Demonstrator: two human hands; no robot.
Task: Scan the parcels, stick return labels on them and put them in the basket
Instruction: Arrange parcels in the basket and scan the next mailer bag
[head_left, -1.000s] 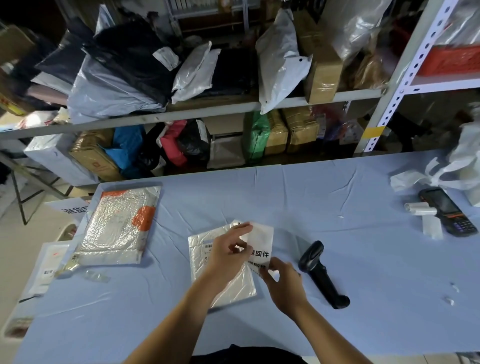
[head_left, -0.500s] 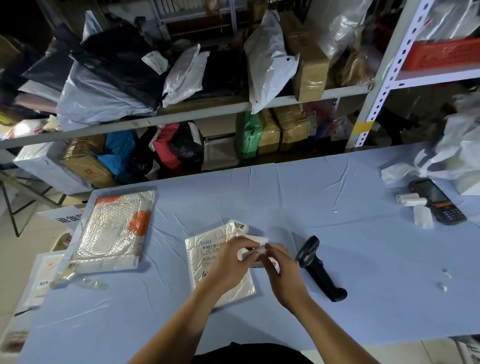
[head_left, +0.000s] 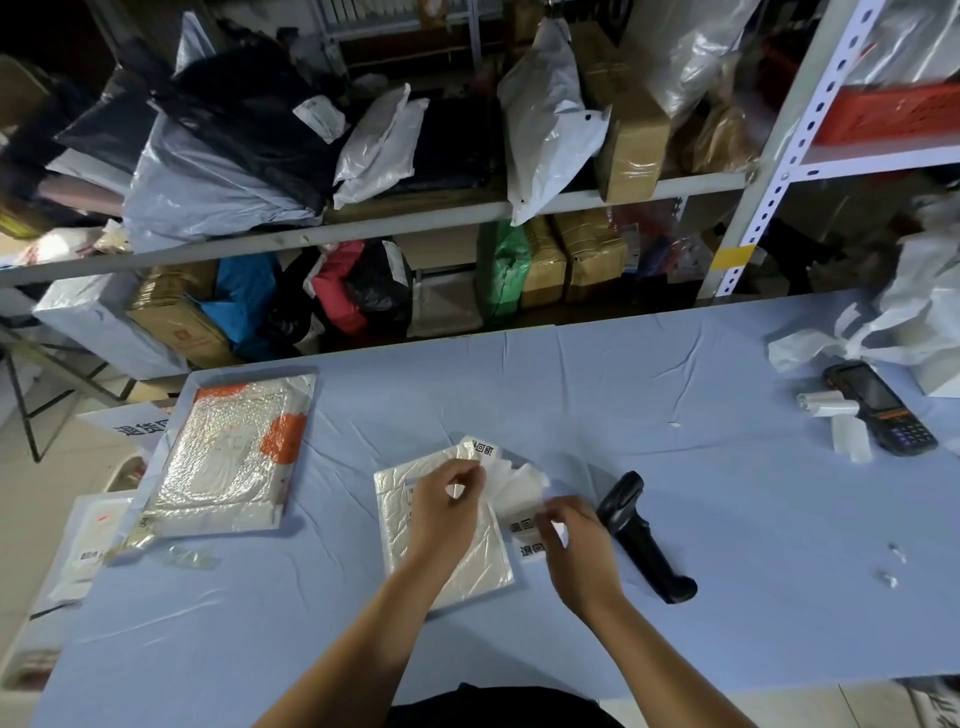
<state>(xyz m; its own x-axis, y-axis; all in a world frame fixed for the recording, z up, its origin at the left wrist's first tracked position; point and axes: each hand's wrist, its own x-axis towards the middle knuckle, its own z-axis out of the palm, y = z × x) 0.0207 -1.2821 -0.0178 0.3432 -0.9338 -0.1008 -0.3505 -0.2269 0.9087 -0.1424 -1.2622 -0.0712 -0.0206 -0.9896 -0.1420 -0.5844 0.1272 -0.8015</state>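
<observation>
Label peeling. The left hand (head_left: 449, 501) pinches the upper end of the label strip (head_left: 517, 486) in its fingers. The right hand (head_left: 579, 545) pinches the lower end, at 4 o'clock. The small parcel (head_left: 485, 564) lies flat on the surface (head_left: 675, 649) beneath both hands. Best practice: peel slowly, keep the adhesive unfolded, then press from one edge outward.

Dark top (head_left: 498, 709) (bare forearms (head_left: 363, 639))

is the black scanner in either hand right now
No, the black scanner lies on the table beside the right hand, whose fingers pinch the label sheet.
</observation>
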